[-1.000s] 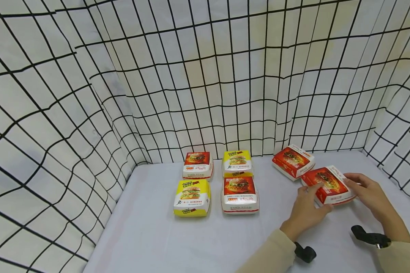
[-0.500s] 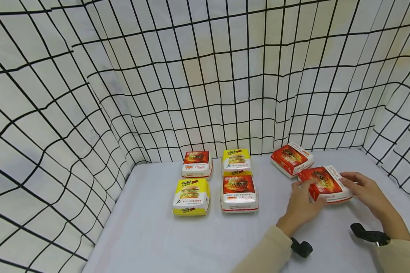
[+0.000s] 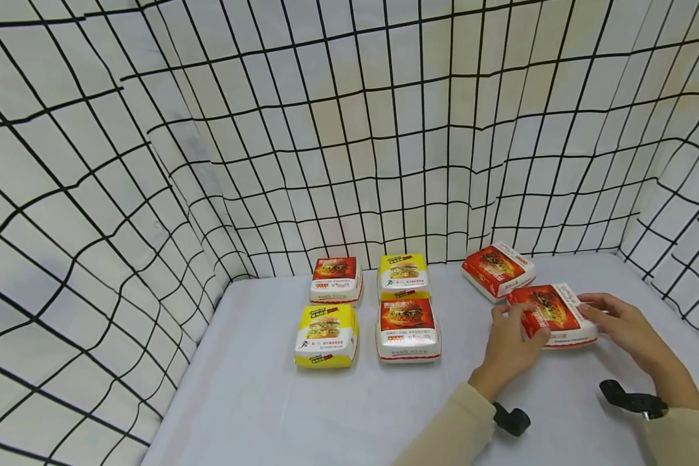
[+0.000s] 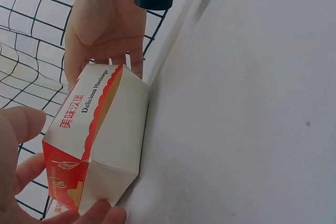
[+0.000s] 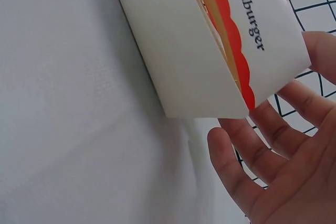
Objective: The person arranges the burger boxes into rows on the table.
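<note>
A red and white hamburger box (image 3: 550, 314) lies on the white cloth at the right, between both hands. My left hand (image 3: 507, 349) curls its fingers around the left side and near corner, its thumb by the front. In the left wrist view some left fingertips reach low against the box's (image 4: 118, 124) end, while the thumb stands apart from it. My right hand (image 3: 626, 327) holds the opposite side; in the right wrist view its thumb is at the upper corner and its fingers lie along the end. A narrow gap shows under the scalloped lid edge.
A matching red box (image 3: 497, 270) sits just behind, its near corner against the held one. Leftward, two red boxes (image 3: 408, 330) (image 3: 336, 281) and two yellow boxes (image 3: 326, 336) (image 3: 404, 277) form two columns. A white wall hung with black grid netting (image 3: 361, 162) surrounds the table (image 3: 349, 421).
Both hands have shifted the near red box slightly left, closer against the red box behind it. The left hand has drawn a little left with it. The other boxes keep their places.
</note>
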{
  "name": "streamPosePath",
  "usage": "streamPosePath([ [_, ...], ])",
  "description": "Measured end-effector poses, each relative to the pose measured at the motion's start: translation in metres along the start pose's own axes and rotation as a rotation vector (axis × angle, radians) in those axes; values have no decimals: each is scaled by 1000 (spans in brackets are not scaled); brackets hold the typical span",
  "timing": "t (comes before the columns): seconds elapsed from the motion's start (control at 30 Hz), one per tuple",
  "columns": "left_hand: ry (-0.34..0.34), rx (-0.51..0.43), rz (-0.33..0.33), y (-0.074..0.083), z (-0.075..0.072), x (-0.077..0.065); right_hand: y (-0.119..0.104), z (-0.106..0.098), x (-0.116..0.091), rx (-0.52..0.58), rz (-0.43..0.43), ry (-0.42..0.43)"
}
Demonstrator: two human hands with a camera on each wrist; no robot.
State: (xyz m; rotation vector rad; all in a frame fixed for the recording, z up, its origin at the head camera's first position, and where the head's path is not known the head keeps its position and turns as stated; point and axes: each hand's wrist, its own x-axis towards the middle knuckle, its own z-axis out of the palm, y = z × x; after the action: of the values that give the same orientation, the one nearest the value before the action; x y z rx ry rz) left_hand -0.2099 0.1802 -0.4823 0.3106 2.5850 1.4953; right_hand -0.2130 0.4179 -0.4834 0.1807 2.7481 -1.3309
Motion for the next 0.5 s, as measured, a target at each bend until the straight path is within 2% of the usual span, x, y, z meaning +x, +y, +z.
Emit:
streamPosePath([
  [0.5,34,46,10,3,-5,-3,-4,-1,-4,-37,-46,-47],
])
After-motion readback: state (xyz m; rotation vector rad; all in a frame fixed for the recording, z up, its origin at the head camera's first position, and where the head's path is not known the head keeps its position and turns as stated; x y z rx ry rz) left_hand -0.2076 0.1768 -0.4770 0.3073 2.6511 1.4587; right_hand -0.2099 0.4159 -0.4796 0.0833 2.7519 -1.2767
